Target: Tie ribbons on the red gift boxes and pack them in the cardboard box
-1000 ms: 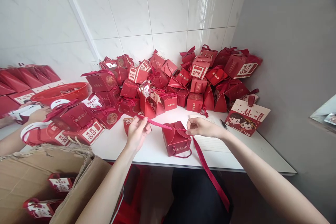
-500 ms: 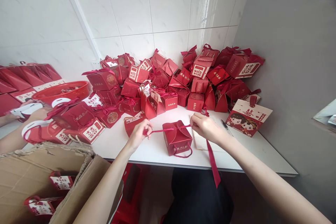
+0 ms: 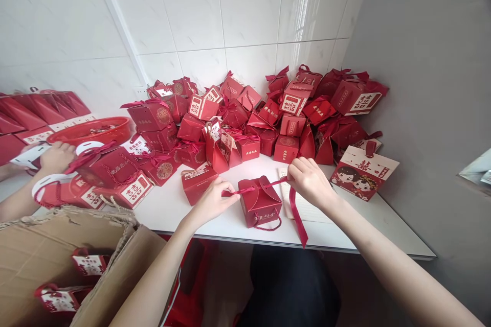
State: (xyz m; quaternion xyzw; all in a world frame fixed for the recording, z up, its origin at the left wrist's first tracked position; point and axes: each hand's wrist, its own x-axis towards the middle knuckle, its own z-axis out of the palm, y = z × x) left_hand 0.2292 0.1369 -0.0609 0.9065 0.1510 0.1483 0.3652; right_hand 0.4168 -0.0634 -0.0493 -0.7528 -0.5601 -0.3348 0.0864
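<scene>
A small red gift box [image 3: 261, 207] with folded top flaps stands near the table's front edge, a twisted cord handle [image 3: 270, 227] hanging at its front. A dark red ribbon [image 3: 297, 217] runs through the top of the box. To the left of it, my left hand [image 3: 215, 196] pinches one end of the ribbon close to the box. On the other side my right hand [image 3: 309, 179] is closed on the ribbon, whose loose tail hangs below over a lined notebook [image 3: 307, 207]. Another red box [image 3: 197, 181] lies just beyond my left hand.
Many finished-looking red boxes [image 3: 249, 148] are piled along the tiled wall. A card-fronted box [image 3: 360, 173] stands at right. At left are a red basin [image 3: 95, 133], a cardboard carton [image 3: 65, 245] holding boxes, and another person's hand [image 3: 57, 158] with a white-and-red piece.
My left hand has moved right, nearer the box. My right hand has shifted slightly right and up, drawing its ribbon side out longer, and the hanging tail has risen.
</scene>
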